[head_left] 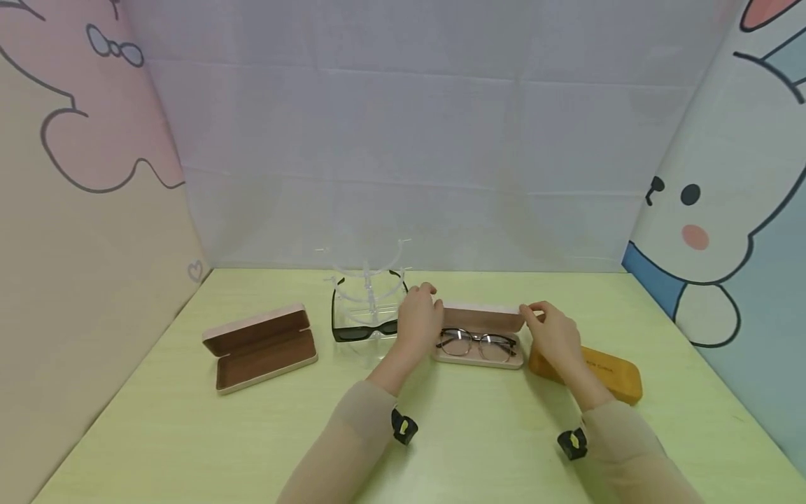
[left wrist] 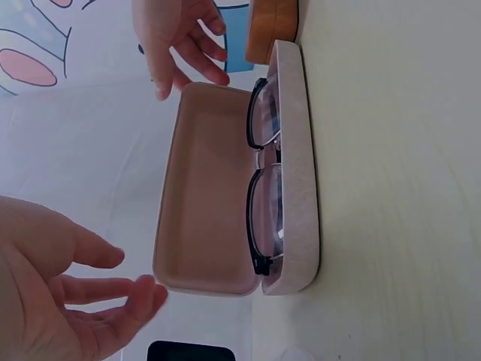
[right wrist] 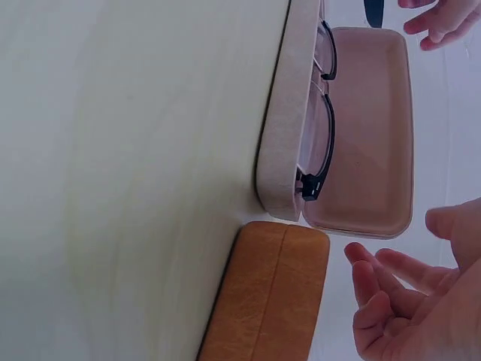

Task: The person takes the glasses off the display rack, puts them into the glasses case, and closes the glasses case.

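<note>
Pale yellow-green table (head_left: 478, 434). Mustard-brown closed glasses case (head_left: 611, 374) lies just right of the work, slanting, partly under the right hand (head_left: 555, 337) and forearm. On the other side, a clear plastic display stand (head_left: 370, 288) carries black-framed dark sunglasses (head_left: 364, 332); the left hand (head_left: 418, 318) covers their right end in the head view. Farther left, a second open case, pale outside and brown inside (head_left: 267, 360), sits at an angle.

Count: three cases, two open and one closed; two pairs of eyewear; one stand; two hands.

Pale pink hard-shell case with dusky pink lining (head_left: 478, 362) sits between the hands, lid raised on its far side, mouth toward the person. Long axis runs left to right. Black-and-metal-rimmed clear eyeglasses (head_left: 476, 339) lie in its tray, length along the same axis.

Left fingers loosely bent, thumb apart, at the lid's left corner. Right fingers likewise loose and spread, by the right corner. Contact with the lid: cannot tell for either.
</note>
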The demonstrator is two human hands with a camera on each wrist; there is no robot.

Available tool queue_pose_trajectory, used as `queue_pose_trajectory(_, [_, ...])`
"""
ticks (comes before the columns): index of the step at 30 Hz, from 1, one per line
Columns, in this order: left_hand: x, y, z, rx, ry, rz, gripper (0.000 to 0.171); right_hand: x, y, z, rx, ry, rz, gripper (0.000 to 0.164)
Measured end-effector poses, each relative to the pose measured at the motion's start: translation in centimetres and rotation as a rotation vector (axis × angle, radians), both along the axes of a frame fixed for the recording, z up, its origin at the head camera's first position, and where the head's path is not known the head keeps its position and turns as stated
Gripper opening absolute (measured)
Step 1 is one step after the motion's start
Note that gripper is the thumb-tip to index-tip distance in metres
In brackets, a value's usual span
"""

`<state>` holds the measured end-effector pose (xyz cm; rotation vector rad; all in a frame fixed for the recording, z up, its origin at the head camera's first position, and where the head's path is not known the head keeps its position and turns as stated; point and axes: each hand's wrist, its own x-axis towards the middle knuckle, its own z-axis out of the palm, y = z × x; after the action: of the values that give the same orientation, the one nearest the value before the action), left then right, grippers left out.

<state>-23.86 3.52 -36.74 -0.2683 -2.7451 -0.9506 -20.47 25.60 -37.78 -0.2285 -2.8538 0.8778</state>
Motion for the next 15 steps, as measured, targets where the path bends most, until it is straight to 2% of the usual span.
queue_pose_trajectory(3, [-0.3,0.6,0.3,-0.115,-0.07,-0.027,0.029,-0.4,-0.2,0.4,0.031,-0.074,0.033,0.066])
queue_pose_trajectory(6, [-0.6,1.0,0.2,-0.198,-0.111,-0.048,0.028,-0.8,-0.4,0.5,0.056,-0.123,0.056,0.072])
queue_pose_trajectory(10, [-1.0,1.2,-0.1,-0.194,-0.115,-0.052,0.026,-1.1,-0.1,0.6,0.076,-0.138,0.061,0.067])
queue_pose_trajectory(15, [-1.3,1.2,-0.1,-0.152,-0.108,-0.038,0.028,-1.1,0.3,0.7,0.047,-0.142,0.073,0.061])
